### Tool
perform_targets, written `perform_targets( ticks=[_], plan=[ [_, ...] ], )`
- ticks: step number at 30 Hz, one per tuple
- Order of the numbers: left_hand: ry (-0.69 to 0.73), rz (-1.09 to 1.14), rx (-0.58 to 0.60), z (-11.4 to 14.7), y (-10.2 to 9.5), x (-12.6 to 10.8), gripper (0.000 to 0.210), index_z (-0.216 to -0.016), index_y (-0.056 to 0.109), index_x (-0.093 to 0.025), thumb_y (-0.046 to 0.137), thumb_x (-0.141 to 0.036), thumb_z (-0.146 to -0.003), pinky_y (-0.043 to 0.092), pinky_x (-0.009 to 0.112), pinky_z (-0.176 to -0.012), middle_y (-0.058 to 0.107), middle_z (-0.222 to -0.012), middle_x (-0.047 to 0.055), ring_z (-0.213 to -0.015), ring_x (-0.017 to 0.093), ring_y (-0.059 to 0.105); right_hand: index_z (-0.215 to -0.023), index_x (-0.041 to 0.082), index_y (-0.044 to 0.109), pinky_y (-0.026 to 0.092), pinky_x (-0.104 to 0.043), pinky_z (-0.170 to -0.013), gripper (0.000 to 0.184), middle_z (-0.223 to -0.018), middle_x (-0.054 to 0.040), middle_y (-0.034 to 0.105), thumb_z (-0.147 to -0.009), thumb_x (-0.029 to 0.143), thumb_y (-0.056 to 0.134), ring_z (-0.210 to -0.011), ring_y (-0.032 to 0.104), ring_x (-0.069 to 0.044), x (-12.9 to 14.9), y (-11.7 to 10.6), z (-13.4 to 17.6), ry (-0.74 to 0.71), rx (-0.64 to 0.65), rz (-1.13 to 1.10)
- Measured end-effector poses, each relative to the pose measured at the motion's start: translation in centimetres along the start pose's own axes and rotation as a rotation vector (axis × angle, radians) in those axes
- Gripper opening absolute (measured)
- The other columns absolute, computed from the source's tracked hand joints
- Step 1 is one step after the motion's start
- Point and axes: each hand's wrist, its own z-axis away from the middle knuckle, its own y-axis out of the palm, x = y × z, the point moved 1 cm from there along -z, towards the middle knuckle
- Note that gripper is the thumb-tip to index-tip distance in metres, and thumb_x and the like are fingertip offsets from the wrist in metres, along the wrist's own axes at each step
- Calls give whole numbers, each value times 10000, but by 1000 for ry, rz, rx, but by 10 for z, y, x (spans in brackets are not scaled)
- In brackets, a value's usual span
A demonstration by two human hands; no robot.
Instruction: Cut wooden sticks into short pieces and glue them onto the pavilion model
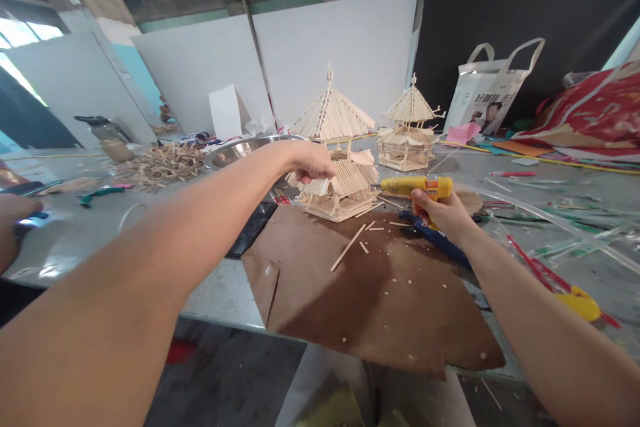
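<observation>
A model pavilion (pixel 333 113) built of thin wooden sticks, with two roof tiers and a pointed top, stands upright at the back edge of a brown board (pixel 380 307). My left hand (pixel 314 161) reaches across to its lower roof, fingers curled in a pinch; what they hold, if anything, is hidden. In my right hand (pixel 437 210) is a yellow glue gun (pixel 413 185), its nozzle pointing left at the right side of the lower roof. Loose wooden sticks (pixel 347 248) and small offcuts lie on the board in front of the model.
A similar, smaller-looking pavilion (pixel 407 127) stands behind right. At left are a metal basin (pixel 225 159), a heap of sticks (pixel 163 165) and another person's hand (pixel 13 220). Clear glue sticks (pixel 575 240), yellow-handled scissors (pixel 577 303) and a white bag (pixel 483 97) are at right.
</observation>
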Motion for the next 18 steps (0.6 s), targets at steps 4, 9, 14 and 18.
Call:
perform_targets(
  ticks=[4,9,14,18],
  plan=[
    [2,28,6,1,1,-1,190,-422,325,-185,485,-180,-526,264,243,-391,276,-387,-36,-379,81,326,-490,167,470,283,-199,-302,431,-410,32,458,-575,571,592,-312,353,-48,1,1,0,5,-10,-21],
    [-9,10,6,1,0,0,180,-425,336,-183,488,-182,-521,263,243,-390,287,-379,-28,-377,86,327,-481,168,465,284,-201,-309,429,-405,31,456,-593,565,583,-317,359,-51,-1,0,-1,-11,-2,3],
    [0,11,11,1,0,-1,188,-415,336,-184,489,-186,-524,261,245,-388,285,-385,-26,-379,90,327,-504,170,474,287,-204,-313,420,-416,28,467,-596,567,578,-321,367,-55,-2,-1,-1,14,-5,16],
    [-4,27,12,1,1,-1,207,-412,312,-188,490,-181,-519,250,239,-381,265,-377,-35,-372,82,311,-502,172,473,289,-205,-313,411,-424,27,472,-604,557,576,-324,365,-54,-3,-1,-1,0,-3,13]
  ],
)
